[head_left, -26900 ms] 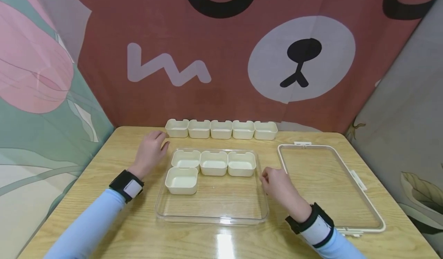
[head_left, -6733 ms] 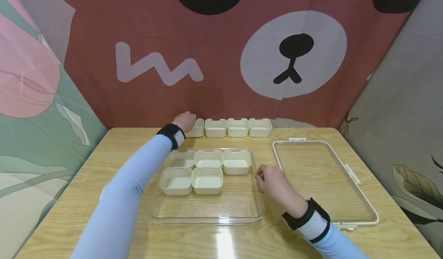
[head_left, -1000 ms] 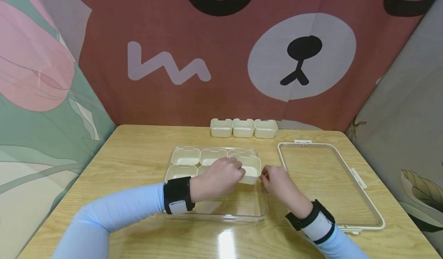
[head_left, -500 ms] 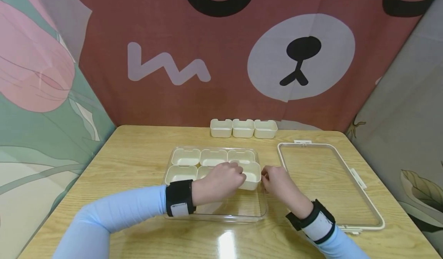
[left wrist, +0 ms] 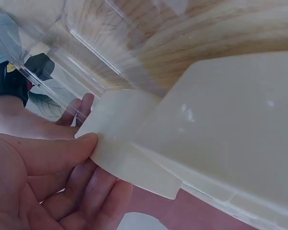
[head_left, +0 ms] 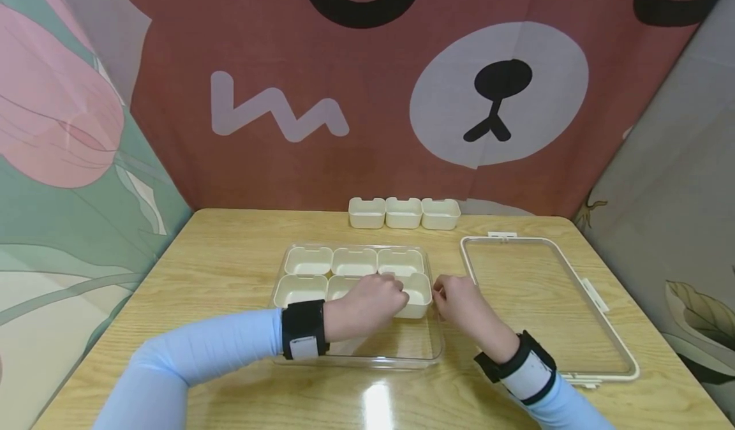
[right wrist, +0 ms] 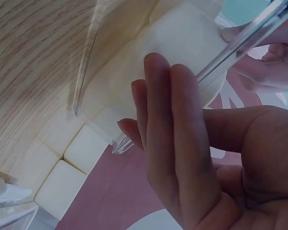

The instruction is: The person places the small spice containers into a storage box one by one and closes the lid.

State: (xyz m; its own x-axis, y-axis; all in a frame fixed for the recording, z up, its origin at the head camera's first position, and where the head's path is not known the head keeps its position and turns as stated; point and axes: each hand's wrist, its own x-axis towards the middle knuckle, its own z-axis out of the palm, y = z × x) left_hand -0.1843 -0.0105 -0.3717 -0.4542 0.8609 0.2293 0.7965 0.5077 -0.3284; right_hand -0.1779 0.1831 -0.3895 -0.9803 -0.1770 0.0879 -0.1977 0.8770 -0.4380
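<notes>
My left hand (head_left: 367,309) pinches a small cream bin (head_left: 417,296) by its left side, at the right of the front row inside a clear plastic box (head_left: 379,358). In the left wrist view, the thumb lies on that bin's wall (left wrist: 127,122); whether its base touches the box floor is not visible. Beside it, the front middle bin (head_left: 340,284) is mostly hidden by my hand. Several other cream bins (head_left: 308,262) fill the back row and front left. My right hand (head_left: 467,309) holds the box's right rim (right wrist: 235,50) with fingers and thumb.
Three cream bins (head_left: 404,214) stand side by side at the table's back edge. To the right lies a clear lid (head_left: 551,315) with a white frame and clips. A bear-printed curtain (head_left: 367,162) hangs behind the wooden table (head_left: 230,245).
Over the last second my left hand has lowered the held bin towards me into the front row. The back-edge line has shrunk from five bins to three. My right hand stays at the rim.
</notes>
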